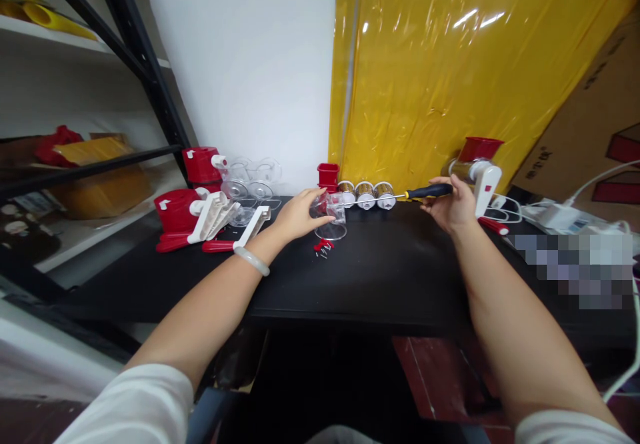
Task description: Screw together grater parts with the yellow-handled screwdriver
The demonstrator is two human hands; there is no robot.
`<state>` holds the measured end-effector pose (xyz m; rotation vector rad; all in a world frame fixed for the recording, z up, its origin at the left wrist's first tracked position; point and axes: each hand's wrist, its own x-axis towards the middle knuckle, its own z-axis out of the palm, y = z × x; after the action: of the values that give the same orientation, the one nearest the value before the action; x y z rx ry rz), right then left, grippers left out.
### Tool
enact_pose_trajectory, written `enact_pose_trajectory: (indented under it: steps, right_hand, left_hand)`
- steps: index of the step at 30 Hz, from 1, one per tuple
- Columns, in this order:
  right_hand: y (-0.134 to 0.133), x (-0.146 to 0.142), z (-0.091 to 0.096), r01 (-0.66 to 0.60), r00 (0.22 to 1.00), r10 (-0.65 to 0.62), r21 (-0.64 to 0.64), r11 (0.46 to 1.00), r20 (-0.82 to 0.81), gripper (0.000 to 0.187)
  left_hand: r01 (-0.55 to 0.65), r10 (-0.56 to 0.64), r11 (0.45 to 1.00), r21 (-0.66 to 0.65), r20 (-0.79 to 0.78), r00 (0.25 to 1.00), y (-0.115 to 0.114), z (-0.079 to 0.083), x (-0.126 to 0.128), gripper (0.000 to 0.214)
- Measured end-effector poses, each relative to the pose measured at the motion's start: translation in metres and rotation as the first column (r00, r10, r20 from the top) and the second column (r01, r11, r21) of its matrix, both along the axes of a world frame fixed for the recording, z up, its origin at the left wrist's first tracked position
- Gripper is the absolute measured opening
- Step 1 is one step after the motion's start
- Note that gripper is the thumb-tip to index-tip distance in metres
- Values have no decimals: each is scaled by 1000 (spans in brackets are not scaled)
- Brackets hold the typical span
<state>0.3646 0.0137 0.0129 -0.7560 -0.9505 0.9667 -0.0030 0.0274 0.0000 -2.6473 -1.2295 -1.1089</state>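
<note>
My left hand (301,215) is closed around a clear plastic part (336,209) with a round base, standing on the black table. In my right hand (454,205) is a screwdriver (430,191) with a dark blue and yellow handle. Its long shaft lies roughly level and points left, the tip close to the clear part; whether it touches a screw I cannot tell. Small screws (324,252) and little red pieces (325,244) lie just in front of the base. A red hopper-like part (328,176) stands behind my left hand.
Several metal drums with white ends (366,195) line the wall. Red housings (175,209), white crank arms (216,216) and clear cups (250,181) crowd the left. A red and white assembled grater (484,171), cables and a power strip (557,216) are at right.
</note>
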Motion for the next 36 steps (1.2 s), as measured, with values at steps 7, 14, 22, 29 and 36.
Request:
enact_pose_trajectory:
  steps: [7, 14, 22, 29, 36]
  right_hand:
    - [6, -7, -3, 154, 988, -155, 30, 988, 19, 26]
    - [2, 0, -1, 61, 998, -61, 8, 998, -2, 36]
    - [12, -4, -6, 191, 982, -191, 47, 981, -7, 22]
    - [4, -1, -3, 63, 997, -61, 45, 997, -45, 26]
    - [15, -5, -8, 296, 950, -303, 86, 951, 75, 31]
  left_hand:
    - [-12, 12, 1000, -1, -1, 1000, -1, 1, 1, 72]
    - [9, -9, 1000, 27, 8, 1000, 1, -1, 0, 70]
    - [12, -12, 1000, 20, 1, 1000, 1, -1, 0, 71]
    - [4, -4, 1000, 7, -1, 1000, 0, 0, 0, 70]
    - [10, -10, 1000, -3, 5, 1000, -2, 1, 1, 70]
